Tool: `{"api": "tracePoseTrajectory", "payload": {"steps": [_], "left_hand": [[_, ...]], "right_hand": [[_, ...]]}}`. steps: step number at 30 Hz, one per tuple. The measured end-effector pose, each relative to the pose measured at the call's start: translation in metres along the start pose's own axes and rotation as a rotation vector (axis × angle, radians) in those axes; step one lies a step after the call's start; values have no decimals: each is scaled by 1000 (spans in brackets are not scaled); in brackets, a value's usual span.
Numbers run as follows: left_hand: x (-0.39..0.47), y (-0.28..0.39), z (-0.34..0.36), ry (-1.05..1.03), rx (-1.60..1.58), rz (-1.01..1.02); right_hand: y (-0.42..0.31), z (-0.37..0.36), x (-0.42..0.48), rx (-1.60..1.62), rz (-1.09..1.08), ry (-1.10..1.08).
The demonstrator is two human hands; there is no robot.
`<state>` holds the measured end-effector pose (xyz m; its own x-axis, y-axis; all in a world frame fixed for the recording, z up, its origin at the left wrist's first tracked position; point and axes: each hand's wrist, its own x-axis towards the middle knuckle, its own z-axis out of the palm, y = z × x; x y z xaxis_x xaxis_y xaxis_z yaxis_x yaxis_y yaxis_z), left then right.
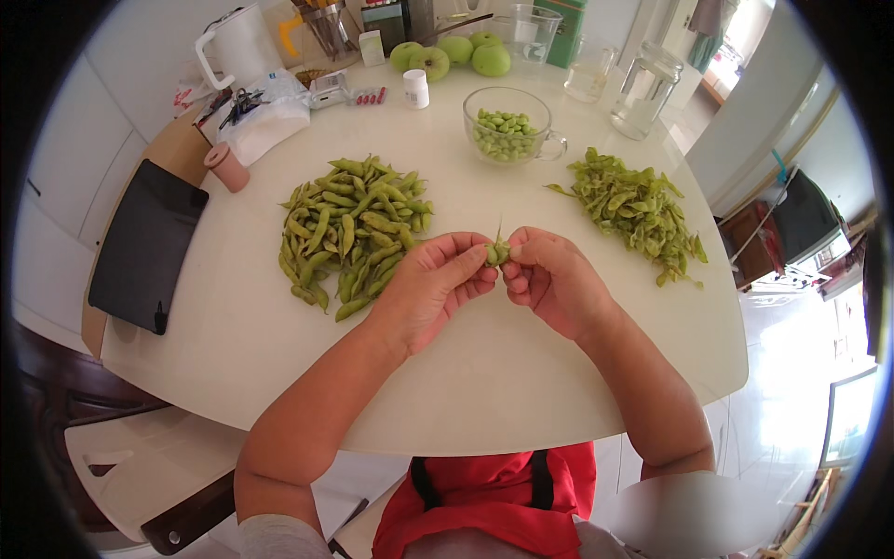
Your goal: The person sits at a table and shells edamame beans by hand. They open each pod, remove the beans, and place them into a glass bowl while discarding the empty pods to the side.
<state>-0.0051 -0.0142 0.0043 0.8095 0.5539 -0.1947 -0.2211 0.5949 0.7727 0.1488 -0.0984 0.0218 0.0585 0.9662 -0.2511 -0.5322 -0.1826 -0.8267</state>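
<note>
Between my two hands, above the middle of the table [482,391], is a green soybean pod [497,253]. My left hand [447,279] pinches one side of it with thumb and forefinger, and my right hand [552,276] pinches the other. The pod looks bent or split, partly covered by my fingertips. Left of my hands lies a heap of whole soybean pods [349,223]. To the right spreads a pile of flattened, seemingly emptied pod shells [632,209]. Beyond my hands, shelled green beans [506,133] partly fill a clear glass cup [475,115] with a handle.
A black tablet-like panel [147,244] and a pink cylinder [227,168] stand at the left. Along the back are a white kettle [244,45], green apples [491,60], a white bottle [415,89], a pill blister [367,96] and a glass jar [646,91]. A white chair [154,454] is lower left.
</note>
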Motion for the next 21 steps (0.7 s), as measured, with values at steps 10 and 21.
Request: {"api": "tracePoseTrajectory", "payload": {"steps": [10,21], "left_hand": [[3,-4,2,150,457,182],[6,-6,-7,104,207,161]], "right_hand": [[8,14,-3,-907,-726,233],[9,8,0,-906,-665,180]]}}
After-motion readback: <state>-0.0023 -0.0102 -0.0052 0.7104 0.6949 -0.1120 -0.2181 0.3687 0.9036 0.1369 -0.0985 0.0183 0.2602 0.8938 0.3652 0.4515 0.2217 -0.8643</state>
